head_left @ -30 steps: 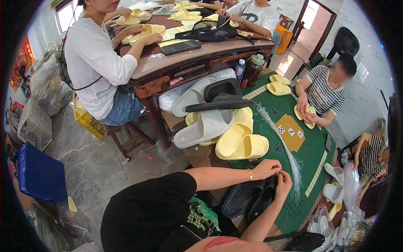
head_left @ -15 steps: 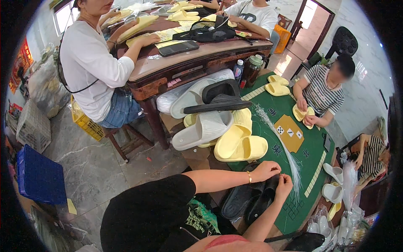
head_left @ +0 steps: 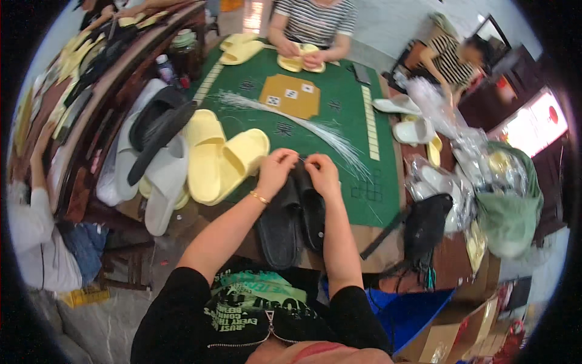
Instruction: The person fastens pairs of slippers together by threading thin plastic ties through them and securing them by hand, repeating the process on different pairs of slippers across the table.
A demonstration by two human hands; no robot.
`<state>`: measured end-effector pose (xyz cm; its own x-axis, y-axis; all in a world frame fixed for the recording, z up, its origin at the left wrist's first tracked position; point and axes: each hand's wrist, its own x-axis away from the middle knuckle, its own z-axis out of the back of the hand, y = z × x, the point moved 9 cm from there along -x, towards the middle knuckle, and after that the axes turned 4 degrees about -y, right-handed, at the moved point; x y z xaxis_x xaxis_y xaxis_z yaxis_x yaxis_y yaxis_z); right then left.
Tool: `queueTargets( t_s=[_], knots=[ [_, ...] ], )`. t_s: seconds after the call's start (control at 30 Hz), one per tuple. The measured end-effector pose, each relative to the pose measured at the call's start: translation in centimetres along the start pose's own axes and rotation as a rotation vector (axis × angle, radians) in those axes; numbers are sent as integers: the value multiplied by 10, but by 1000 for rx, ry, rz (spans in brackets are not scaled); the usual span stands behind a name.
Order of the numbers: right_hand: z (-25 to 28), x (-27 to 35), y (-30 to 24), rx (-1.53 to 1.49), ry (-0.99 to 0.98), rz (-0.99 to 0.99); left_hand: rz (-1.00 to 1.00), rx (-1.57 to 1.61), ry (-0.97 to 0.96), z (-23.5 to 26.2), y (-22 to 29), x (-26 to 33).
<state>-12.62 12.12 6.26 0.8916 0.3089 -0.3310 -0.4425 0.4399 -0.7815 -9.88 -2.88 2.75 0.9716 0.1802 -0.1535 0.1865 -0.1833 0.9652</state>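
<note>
My left hand (head_left: 276,176) and my right hand (head_left: 324,176) are close together above the table, each with thumb and fingers pinched. A thin pale strand seems to show between the fingertips, too fine to make out for sure. Beneath my hands lies a pair of black slide slippers, the left slipper (head_left: 279,230) and the right slipper (head_left: 313,218), partly covered by my hands and right forearm. Just beyond my fingertips, a bundle of thin white strands (head_left: 315,128) fans across the green table cover (head_left: 339,142).
Yellow slippers (head_left: 206,161), a grey slipper (head_left: 167,191) and a black slipper (head_left: 160,118) are piled at left. Across the table a person holds a yellow slipper (head_left: 291,59). A black bag (head_left: 427,221) and plastic-wrapped slippers (head_left: 439,182) lie at right.
My view has swung to the right, bringing the green table to the middle. Both hands stay pinched over the black slippers, their fingertips slightly apart.
</note>
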Motion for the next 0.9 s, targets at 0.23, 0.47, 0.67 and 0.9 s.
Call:
queueTargets(
  t_s=[0.23,0.47,0.67,0.9],
  knots=[
    [23,9,2,59,50,3,25,-120,-211,-36,-4,-1],
    [20,7,13,32,131,-94,41,-43,8,-9,-6,-1],
    [12,9,6,75,53,-12,29,-122,-221,-31,-14,-3],
    [18,10,14,-4,114,-130,25,55,-4,-14,-5,1]
  ],
)
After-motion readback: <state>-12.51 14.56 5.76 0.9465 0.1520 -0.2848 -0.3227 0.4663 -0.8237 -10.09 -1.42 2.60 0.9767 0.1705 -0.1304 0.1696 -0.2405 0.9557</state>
